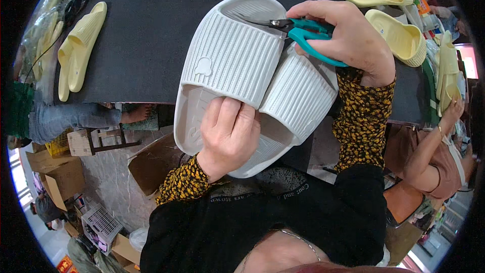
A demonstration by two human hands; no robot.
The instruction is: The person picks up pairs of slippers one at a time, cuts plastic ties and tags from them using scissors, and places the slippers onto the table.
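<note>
Over the near edge of the flat black tabletop (146, 25), I'm gripping two white ribbed moulded slippers (247, 71) with the left hand (230, 134), holding teal-handled metal scissors (300, 34) in the right hand (358, 35); both are looking intact, any snipping left I can't tell.

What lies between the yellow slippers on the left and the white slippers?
In the head view, a stretch of dark tabletop separates the yellow slippers from the white slippers.

ylw slides (83, 43), L side blk tbl (144, 45) | cardbd box (65, 179) | gry crate (103, 222) | wdn stool (80, 142)
</note>
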